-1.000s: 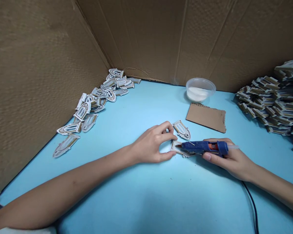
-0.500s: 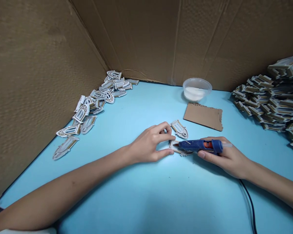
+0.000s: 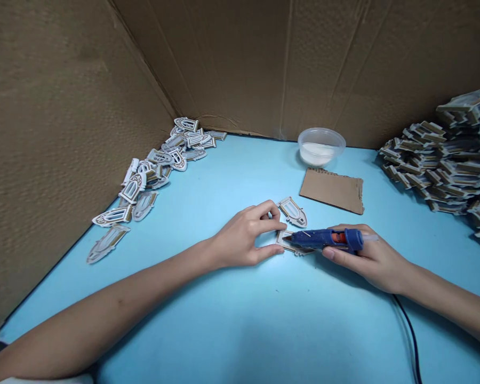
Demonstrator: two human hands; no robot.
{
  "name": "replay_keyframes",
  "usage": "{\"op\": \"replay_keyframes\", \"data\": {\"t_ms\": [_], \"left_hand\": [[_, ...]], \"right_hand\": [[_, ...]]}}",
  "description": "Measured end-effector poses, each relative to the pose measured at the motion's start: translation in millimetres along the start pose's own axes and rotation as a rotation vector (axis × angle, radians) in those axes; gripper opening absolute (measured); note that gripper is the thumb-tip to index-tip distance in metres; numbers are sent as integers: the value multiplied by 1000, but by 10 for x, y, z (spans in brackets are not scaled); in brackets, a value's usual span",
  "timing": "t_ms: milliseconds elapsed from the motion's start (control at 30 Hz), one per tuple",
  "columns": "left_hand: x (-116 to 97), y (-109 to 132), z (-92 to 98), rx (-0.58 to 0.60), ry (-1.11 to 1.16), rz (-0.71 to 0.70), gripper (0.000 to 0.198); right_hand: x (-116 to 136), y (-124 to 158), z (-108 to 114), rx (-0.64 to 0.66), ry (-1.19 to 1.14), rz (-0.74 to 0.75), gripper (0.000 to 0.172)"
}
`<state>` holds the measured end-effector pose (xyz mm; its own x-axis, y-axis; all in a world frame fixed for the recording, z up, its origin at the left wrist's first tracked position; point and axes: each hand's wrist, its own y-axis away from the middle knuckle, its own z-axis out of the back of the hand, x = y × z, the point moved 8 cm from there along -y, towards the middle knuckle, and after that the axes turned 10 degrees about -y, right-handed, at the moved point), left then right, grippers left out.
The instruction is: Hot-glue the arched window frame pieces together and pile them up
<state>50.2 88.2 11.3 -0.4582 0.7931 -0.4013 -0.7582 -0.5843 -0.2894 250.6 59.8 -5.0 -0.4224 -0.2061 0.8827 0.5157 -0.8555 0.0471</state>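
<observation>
My right hand [image 3: 366, 256] is closed around a blue hot glue gun [image 3: 324, 239], a clear glue stick poking from its back. The gun's dark nozzle points left, over a small white arched window piece [image 3: 280, 246] lying on the blue table. Thumb and forefinger of my left hand [image 3: 250, 234] pinch the left end of this piece at its two edges. The gun covers much of it; whether the nozzle touches it I cannot tell. Just behind lies a second arched window piece [image 3: 292, 212], touched by neither hand.
Behind the hands are a torn cardboard piece [image 3: 332, 192] and a clear plastic tub [image 3: 322, 145] with white contents. Arched pieces [image 3: 148, 170] lie heaped at left; a taller stack [image 3: 444, 165] stands at right. Cardboard walls [image 3: 224, 69] enclose the table. A black cord [image 3: 411, 330] runs below my right wrist.
Almost nothing differs. The view has shifted very slightly, while both hands, the glue gun and the window piece keep their places relative to each other.
</observation>
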Motion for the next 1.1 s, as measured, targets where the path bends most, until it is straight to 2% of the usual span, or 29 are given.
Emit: {"op": "replay_keyframes", "data": {"t_ms": [700,767,833,900,967,1033,1100], "left_hand": [[17,11,-11,-6,-1,2,39],[11,5,-16,-2,-6,-4,39],[3,-5,-25,6,-13,-14,39],[-1,-13,-34,12,-16,-18,40],[1,-18,-36,12,-17,-16,42],[2,-18,-38,16,-20,-13,42],[3,-13,-39,20,-24,-11,41]], "right_hand": [[-10,15,0,-14,-36,-105,47],[-59,10,-17,-16,-135,-127,48],[-104,2,-22,-44,-341,-104,49],[-123,1,8,-92,-560,-16,50],[-138,19,51,-126,-652,71,48],[-155,47,111,-171,-572,117,41],[-141,80,214,-264,-323,150,32]]}}
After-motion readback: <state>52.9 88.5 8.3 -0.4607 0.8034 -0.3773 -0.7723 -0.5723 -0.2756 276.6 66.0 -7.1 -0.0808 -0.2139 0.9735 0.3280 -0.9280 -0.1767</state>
